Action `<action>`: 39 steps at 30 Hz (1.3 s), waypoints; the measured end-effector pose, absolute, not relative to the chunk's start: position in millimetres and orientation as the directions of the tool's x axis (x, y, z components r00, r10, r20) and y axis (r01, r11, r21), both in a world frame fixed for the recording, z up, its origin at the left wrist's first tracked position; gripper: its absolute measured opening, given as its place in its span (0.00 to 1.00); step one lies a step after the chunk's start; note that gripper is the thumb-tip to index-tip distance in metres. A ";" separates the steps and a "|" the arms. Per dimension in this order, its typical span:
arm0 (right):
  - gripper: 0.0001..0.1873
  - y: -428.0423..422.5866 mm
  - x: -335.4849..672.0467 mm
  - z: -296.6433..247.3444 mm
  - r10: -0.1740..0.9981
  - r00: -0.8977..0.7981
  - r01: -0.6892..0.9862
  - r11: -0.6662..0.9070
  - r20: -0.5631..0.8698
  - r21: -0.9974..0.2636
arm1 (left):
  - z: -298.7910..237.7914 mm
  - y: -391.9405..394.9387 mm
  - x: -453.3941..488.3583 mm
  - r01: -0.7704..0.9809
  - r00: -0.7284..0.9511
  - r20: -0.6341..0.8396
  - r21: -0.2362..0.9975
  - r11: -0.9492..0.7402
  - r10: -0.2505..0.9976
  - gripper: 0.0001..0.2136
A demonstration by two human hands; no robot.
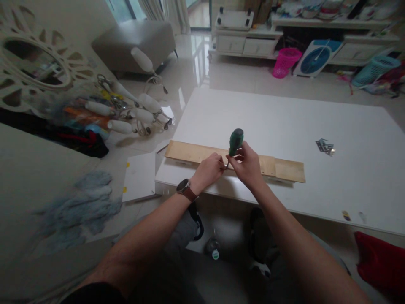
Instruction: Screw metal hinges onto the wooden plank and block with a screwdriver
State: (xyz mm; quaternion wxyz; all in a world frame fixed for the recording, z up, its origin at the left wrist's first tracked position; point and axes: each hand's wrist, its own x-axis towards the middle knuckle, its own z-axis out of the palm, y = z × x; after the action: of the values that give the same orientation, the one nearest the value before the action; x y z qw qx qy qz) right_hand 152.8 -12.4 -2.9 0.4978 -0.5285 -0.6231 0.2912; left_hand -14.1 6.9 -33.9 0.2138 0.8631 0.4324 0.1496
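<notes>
A long wooden board lies along the near side of the white tabletop. Closed around a green-handled screwdriver, my right hand holds it nearly upright, its shaft pointing down at the board. Beside the screwdriver tip, my left hand rests on the board with its fingers pinched together. Whatever sits between those fingertips is too small to make out. A watch with a brown strap is on my left wrist. Several small metal pieces lie in a pile to the right on the tabletop.
Left of the table are a white panel, a lamp with several white shades and grey fluffy cloth. A pink basket and blue fan stand beyond. Red fabric lies at lower right, a bottle below.
</notes>
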 end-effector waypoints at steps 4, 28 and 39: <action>0.12 -13.6 153.7 -3.1 0.951 0.035 0.359 0.275 0.307 -0.892 | -31.2 7.1 -13.9 0.685 0.611 0.067 0.455 -0.569 0.789 0.11; 0.12 -12.4 155.1 -2.0 0.948 0.059 0.421 0.261 0.314 -0.869 | -41.6 8.2 -16.2 0.634 0.583 0.130 0.545 -0.549 0.802 0.08; 0.21 -14.1 157.8 -0.8 0.970 0.016 0.317 0.224 0.241 -0.922 | -34.8 8.6 -15.2 0.644 0.623 0.116 0.484 -0.592 0.773 0.09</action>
State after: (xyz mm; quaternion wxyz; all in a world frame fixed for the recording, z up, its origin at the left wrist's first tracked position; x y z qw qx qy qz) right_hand 157.8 -14.1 -0.8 0.4838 -0.5236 -0.6148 0.3374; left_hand -15.2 8.6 -34.8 0.2025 0.8778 0.4038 0.1595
